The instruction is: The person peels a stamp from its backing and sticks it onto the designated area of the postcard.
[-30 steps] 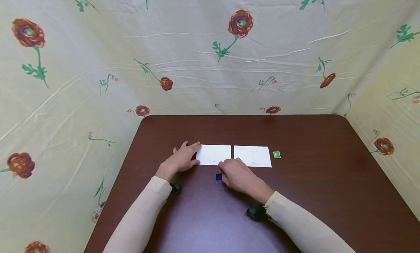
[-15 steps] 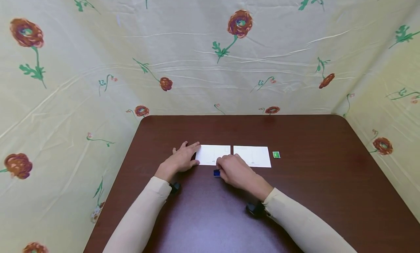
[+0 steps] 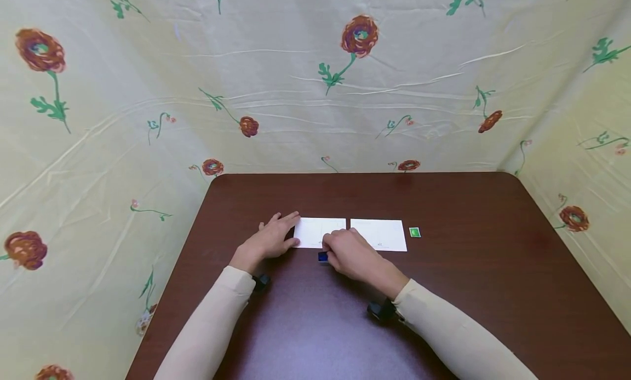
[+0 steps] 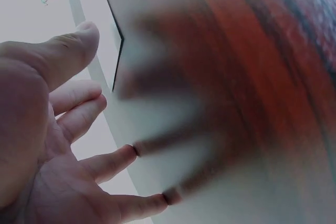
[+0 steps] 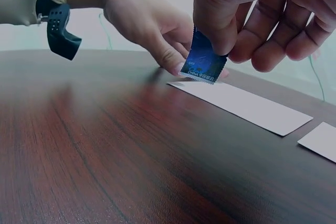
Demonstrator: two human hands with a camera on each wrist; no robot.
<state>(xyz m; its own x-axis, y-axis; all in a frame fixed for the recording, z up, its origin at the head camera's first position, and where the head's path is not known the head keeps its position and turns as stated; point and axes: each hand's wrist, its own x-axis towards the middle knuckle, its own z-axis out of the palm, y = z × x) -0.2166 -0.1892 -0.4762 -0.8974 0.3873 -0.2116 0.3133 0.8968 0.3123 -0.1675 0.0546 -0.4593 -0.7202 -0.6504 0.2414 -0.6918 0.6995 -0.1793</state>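
A blue postage stamp [image 5: 202, 61] with perforated edges hangs between the thumb and index finger of my right hand [image 3: 352, 254], which pinches its top. In the head view the blue stamp [image 3: 322, 257] shows just in front of the left white postcard [image 3: 315, 230]. My left hand [image 3: 268, 239] lies at that postcard's left edge, fingers spread and fairly straight, thumb at the near left corner. The left wrist view has the left hand [image 4: 63, 177] palm side, beside the card's corner. Part of the left postcard is hidden by my right hand.
A second white postcard [image 3: 382, 235] lies right of the first, a narrow gap between them. Farther right is a green stamp [image 3: 415, 232]. All rest on a dark brown table [image 3: 468, 248], with a flowered cloth [image 3: 296, 68] hanging behind and at both sides.
My right hand has moved slightly left and away from me, carrying the blue stamp closer to the left postcard. The left hand has stayed in place.
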